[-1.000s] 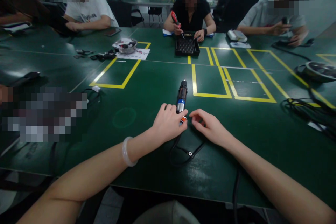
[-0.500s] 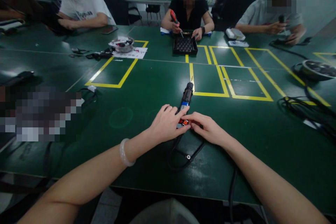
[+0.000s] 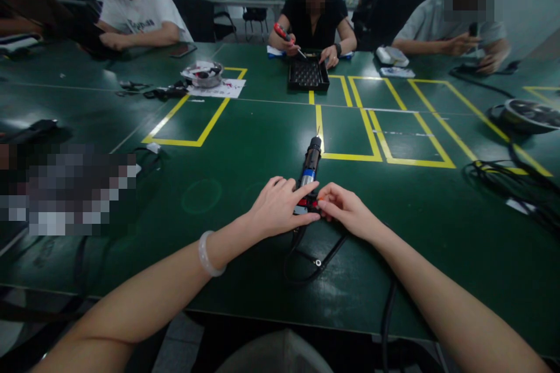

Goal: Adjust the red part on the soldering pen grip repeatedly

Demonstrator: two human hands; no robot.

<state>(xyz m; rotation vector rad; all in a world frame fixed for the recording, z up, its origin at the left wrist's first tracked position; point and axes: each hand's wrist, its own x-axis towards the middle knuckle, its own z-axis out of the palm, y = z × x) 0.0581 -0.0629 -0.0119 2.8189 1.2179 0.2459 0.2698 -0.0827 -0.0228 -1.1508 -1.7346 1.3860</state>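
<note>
An electric screwdriver (image 3: 311, 158) lies on the green table, its thin bit pointing away from me. My left hand (image 3: 275, 208) is wrapped over its near end, with thumb and forefinger stretched across the body. My right hand (image 3: 352, 213) pinches a small orange piece (image 3: 321, 202) beside the red part of the tool's near end. Whether that piece is still joined to the screwdriver, I cannot tell. A black cable (image 3: 335, 249) loops on the table below both hands, a small pale ring on it. My left palm hides part of the tool.
Yellow tape rectangles (image 3: 352, 157) mark the table ahead. A person across works with a red-handled screwdriver (image 3: 282, 31) over a black tray (image 3: 308, 74). Coiled black cables (image 3: 494, 178) and a round dish (image 3: 531, 115) are at right; a bowl (image 3: 205, 74) stands on paper at back left.
My right hand has drawn slightly up and right, its fingertips now pinched on the orange piece. The cable loop has shifted slightly right. Across the table, the red-handled screwdriver has tilted leftward.
</note>
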